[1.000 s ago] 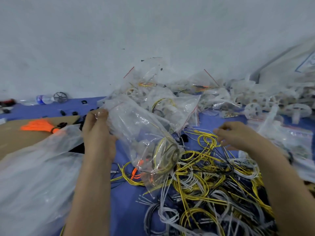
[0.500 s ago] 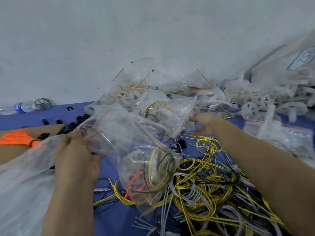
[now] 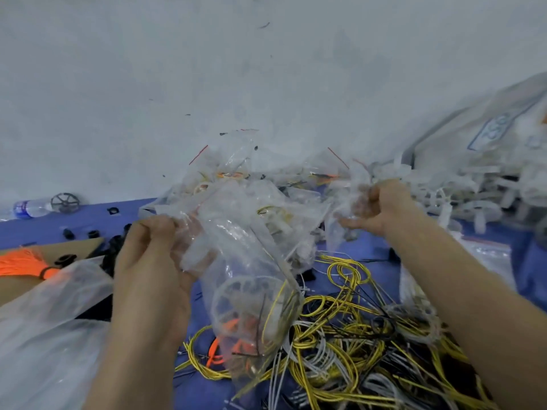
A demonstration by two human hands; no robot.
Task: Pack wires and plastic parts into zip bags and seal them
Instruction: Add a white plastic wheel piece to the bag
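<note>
Hands in view: two, both bare, forearms coming in from the bottom edge.
Water bottle (image 3: 29, 208): one, lying on its side at the far left by the wall.
Dark spoked wheel (image 3: 65, 202): one, just beside the bottle.
Small black parts (image 3: 93, 233): at least five, scattered on the blue sheet (image 3: 370, 250); exact count unclear.
Orange wire bundle (image 3: 20, 263): one, tied with a black band, lying on a cardboard sheet (image 3: 59, 253).
Large clear bag (image 3: 44, 335): one, bottom left, covering part of the cardboard.
Left hand (image 3: 151, 273): grip clamped, fingers and thumb pinching the upper edge of the filled zip bag (image 3: 245, 261).
Filled zip bag: one, hanging from the left hand over the near edge of the wire heap; it holds one white spoked wheel (image 3: 236, 294), yellow wire, orange wire and a black strand.
Packed bag pile (image 3: 236, 179): many clear bags behind the held one, against the wall; too overlapped to count.
Right hand (image 3: 381, 208): grip closed, fingers curled round a second, crumpled zip bag (image 3: 352, 202), raised above the blue sheet; contents not clear.
Wire heap (image 3: 355, 335): one tangle of yellow, white and black loops, partly hidden by the right forearm.
White plastic parts (image 3: 473, 196): loose pile at right, blurred, uncountable.
Printed sack (image 3: 488, 134): one, leaning behind that pile.
</note>
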